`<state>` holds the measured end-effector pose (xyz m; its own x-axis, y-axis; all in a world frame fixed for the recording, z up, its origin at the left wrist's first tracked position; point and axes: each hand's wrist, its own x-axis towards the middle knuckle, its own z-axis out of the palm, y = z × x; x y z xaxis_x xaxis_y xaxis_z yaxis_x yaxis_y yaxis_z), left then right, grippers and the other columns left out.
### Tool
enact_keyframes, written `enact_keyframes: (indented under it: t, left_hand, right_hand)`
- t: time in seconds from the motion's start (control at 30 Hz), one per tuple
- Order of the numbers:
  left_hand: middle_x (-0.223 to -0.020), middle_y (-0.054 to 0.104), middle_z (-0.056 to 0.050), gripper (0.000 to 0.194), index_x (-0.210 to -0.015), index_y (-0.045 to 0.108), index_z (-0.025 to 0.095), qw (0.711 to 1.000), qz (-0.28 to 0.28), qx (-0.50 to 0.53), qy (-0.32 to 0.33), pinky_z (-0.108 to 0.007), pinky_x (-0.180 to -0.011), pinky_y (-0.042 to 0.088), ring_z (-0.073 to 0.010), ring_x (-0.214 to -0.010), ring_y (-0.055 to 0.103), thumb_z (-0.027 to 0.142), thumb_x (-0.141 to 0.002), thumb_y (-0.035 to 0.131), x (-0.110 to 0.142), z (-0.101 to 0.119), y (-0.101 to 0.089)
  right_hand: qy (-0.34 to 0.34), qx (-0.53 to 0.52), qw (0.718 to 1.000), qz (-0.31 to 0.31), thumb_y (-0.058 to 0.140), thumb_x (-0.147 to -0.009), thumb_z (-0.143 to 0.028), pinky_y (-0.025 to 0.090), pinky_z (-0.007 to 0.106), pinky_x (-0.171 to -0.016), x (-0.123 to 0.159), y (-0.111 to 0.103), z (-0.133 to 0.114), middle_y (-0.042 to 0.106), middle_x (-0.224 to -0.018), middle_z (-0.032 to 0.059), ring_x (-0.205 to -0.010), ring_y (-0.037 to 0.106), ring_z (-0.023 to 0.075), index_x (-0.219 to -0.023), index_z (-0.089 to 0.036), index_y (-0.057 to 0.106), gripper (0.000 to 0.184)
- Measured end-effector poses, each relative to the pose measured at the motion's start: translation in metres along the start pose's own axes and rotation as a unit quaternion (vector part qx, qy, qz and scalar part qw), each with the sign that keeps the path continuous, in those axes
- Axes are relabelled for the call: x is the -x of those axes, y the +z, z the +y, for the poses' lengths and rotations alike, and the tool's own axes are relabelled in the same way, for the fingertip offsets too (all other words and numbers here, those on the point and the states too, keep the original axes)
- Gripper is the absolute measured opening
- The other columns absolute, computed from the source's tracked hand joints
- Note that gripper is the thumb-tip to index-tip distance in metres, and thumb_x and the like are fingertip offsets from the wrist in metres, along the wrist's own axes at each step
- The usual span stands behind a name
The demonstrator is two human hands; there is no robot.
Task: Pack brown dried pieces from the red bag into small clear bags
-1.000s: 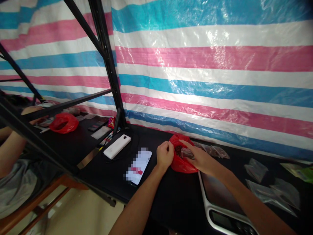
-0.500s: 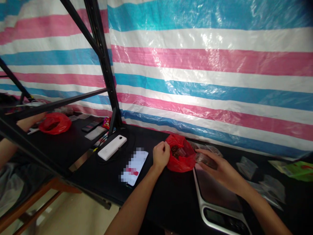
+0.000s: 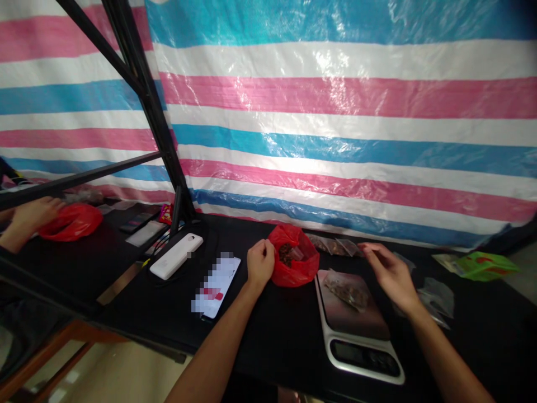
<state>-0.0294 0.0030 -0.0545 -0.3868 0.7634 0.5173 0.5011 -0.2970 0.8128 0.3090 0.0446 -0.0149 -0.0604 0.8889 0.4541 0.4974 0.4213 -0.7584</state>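
Note:
My left hand point(image 3: 260, 263) is closed at the left rim of a red plastic bag point(image 3: 293, 276), which stands with its mouth up. Small brown pieces point(image 3: 287, 254) and something clear show inside. To the bag's right, a small clear bag with brown contents point(image 3: 347, 292) lies on the plate of a digital scale point(image 3: 356, 322). My right hand point(image 3: 391, 274) hovers beyond the scale's right side, fingers stretched and slightly apart, holding nothing that I can make out. Its fingertips are close to a row of filled clear bags point(image 3: 333, 246) behind the scale.
Left of my left hand lie a phone point(image 3: 218, 288) and a white power bank point(image 3: 177, 256). Clear bags point(image 3: 436, 296) and a green packet point(image 3: 484, 265) lie at the right. Past the black metal frame point(image 3: 157, 129), another person's hand point(image 3: 36, 217) touches a red bag point(image 3: 75, 223).
My right hand has let go of the filled clear bag, which now lies on the scale, and has moved away to the right. My left hand stays at the red bag. The view has shifted rightward.

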Motion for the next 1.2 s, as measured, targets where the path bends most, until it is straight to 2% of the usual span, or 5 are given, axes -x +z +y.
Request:
enact_keyframes:
  t: [0.17,0.43,0.83,1.0,1.2]
  left_hand:
    - [-0.062,0.061,0.0,0.049,-0.06,0.059,0.021,1.0,0.005,0.001,0.008,-0.027,-0.062,0.04,-0.0141,-0.059,0.058,0.031,-0.104,0.04,0.002,0.001,-0.001]
    - [-0.063,0.062,0.0,0.046,-0.061,0.06,0.021,1.0,-0.007,0.001,0.018,-0.027,-0.062,0.041,-0.0145,-0.06,0.059,0.028,-0.103,0.042,0.005,0.004,-0.003]
    - [-0.063,0.06,0.0,0.046,-0.061,0.06,0.021,1.0,-0.013,0.012,0.023,-0.027,-0.063,0.041,-0.0141,-0.06,0.058,0.027,-0.103,0.041,0.006,0.008,-0.004]
    - [-0.063,0.06,0.0,0.046,-0.061,0.06,0.021,1.0,-0.014,0.01,0.026,-0.027,-0.063,0.041,-0.0141,-0.06,0.058,0.027,-0.103,0.042,0.006,0.007,-0.003]
    - [-0.062,0.06,0.001,0.045,-0.061,0.058,0.021,1.0,-0.007,0.009,0.027,-0.026,-0.063,0.041,-0.0141,-0.06,0.058,0.026,-0.102,0.042,0.004,0.009,-0.003]
  right_hand:
    - [-0.03,0.049,0.997,0.044,0.058,-0.096,-0.056,0.056,0.042,-0.092,0.009,0.001,0.032,0.078,-0.1,0.0084,-0.097,0.073,0.0298,-0.096,-0.024,0.074,0.036]
    - [-0.02,0.082,0.995,0.055,0.054,-0.099,-0.052,0.055,0.034,-0.071,0.016,0.001,0.022,0.079,-0.096,0.0079,-0.083,0.073,0.0264,-0.1,-0.022,0.075,0.036]
    - [-0.029,0.057,0.998,0.025,0.055,-0.1,-0.05,0.058,0.039,-0.084,0.023,0.013,0.019,0.08,-0.102,0.0079,-0.095,0.075,0.0291,-0.1,-0.024,0.075,0.033]
    - [-0.023,0.025,0.998,-0.062,0.056,-0.099,-0.053,0.059,0.04,-0.084,0.025,0.014,0.003,0.079,-0.102,0.0076,-0.097,0.074,0.0293,-0.101,-0.025,0.075,0.035]
    - [-0.045,0.041,0.973,-0.22,0.058,-0.099,-0.053,0.057,0.045,-0.092,0.034,0.013,-0.032,0.075,-0.109,0.0078,-0.101,0.069,0.0284,-0.13,-0.03,0.07,0.04]
